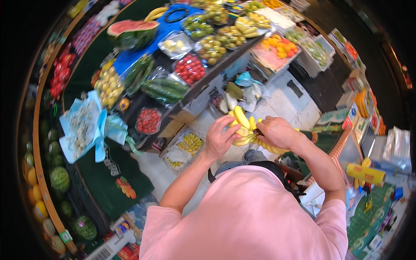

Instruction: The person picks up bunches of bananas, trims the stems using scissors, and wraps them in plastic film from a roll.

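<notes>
In front of my waist I hold a bunch of yellow bananas (241, 117) above the tiled floor. My left hand (220, 136) has its fingers and thumb on the bananas at the left side. At the bunch's stem end is my right hand (279, 131), curled with its fingers closed around the dark crown. More bananas hang below and to the right, partly hidden by that hand. Whether the bunch is one piece or two cannot be told here.
A dark fruit stand ahead carries a cut watermelon (133, 34), cucumbers (164, 90) and packed cherry tomatoes (190, 69). A box of small bananas (183, 148) sits on the floor at left. A blue-wrapped bouquet (83, 126) lies left; a yellow roll (365, 174) is at right.
</notes>
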The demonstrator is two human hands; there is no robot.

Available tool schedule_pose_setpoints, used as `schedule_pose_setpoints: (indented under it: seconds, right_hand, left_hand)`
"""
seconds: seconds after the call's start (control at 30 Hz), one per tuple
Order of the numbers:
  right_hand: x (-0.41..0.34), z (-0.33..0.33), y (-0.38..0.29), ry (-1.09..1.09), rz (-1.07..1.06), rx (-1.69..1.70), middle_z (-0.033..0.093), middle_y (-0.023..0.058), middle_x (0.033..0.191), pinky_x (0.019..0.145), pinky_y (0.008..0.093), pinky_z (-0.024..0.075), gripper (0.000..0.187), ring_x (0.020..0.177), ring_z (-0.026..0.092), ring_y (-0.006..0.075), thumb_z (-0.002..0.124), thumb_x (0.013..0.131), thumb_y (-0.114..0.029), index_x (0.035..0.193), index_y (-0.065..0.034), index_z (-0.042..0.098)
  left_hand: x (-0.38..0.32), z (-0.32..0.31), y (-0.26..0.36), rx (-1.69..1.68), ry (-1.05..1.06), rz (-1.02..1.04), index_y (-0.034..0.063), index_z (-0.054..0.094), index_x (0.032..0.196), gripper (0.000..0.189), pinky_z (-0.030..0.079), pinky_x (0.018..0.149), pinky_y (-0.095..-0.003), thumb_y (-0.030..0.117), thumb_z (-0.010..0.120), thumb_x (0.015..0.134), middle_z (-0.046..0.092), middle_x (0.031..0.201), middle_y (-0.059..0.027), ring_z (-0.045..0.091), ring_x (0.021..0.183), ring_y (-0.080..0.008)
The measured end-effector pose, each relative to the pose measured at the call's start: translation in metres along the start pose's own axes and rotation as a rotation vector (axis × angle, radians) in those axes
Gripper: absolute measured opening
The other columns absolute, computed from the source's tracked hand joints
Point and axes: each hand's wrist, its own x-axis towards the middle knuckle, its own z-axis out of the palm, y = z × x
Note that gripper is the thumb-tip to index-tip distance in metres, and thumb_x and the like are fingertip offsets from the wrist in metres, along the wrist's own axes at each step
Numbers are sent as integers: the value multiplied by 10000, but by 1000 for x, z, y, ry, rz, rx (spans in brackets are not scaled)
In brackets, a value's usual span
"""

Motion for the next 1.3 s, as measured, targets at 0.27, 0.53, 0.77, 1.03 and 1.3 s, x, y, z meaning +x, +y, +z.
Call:
schedule_pose_setpoints:
  seconds: [0.27, 0.53, 0.77, 1.03, 1.3]
  right_hand:
    - [-112, -28, 83, 138, 179, 18, 653, 156, 769, 727, 445, 529, 219, 797, 645, 352, 687, 799, -212, 849, -9, 622]
    - [-197, -66, 163, 168, 344, 31, 672, 174, 777, 729, 452, 537, 218, 815, 658, 361, 669, 800, -206, 851, 5, 642]
    - [-238, -78, 216, 245, 584, 54, 683, 194, 767, 739, 460, 547, 186, 807, 671, 372, 622, 801, -173, 833, 3, 673]
    - [-266, -78, 251, 425, 878, 76, 676, 211, 722, 655, 478, 549, 186, 707, 678, 394, 647, 766, -170, 809, 8, 683]
    - [-276, -97, 265, 728, 1204, 173, 636, 209, 634, 634, 477, 547, 259, 627, 661, 395, 656, 784, -234, 780, 25, 654]
  left_hand:
    - [101, 102, 49, -176, -184, 252, 78, 726, 1000, 335, 520, 856, -441, 172, 816, 691, 646, 1089, -110, 633, 1001, -323]
    - [188, 204, 93, -249, -442, 362, 66, 654, 1104, 480, 474, 912, -455, 220, 838, 689, 592, 1141, -132, 579, 1076, -344]
    - [268, 289, 110, -281, -626, 554, 68, 648, 1049, 396, 467, 867, -456, 186, 828, 716, 570, 1043, -132, 571, 985, -341]
    - [344, 381, 116, -509, -720, 790, 57, 646, 1002, 334, 470, 849, -453, 126, 802, 715, 595, 994, -124, 575, 948, -332]
    - [358, 478, 94, -987, -686, -256, 35, 340, 1488, 628, 281, 1158, -454, 445, 463, 1028, 417, 1489, -145, 390, 1385, -285]
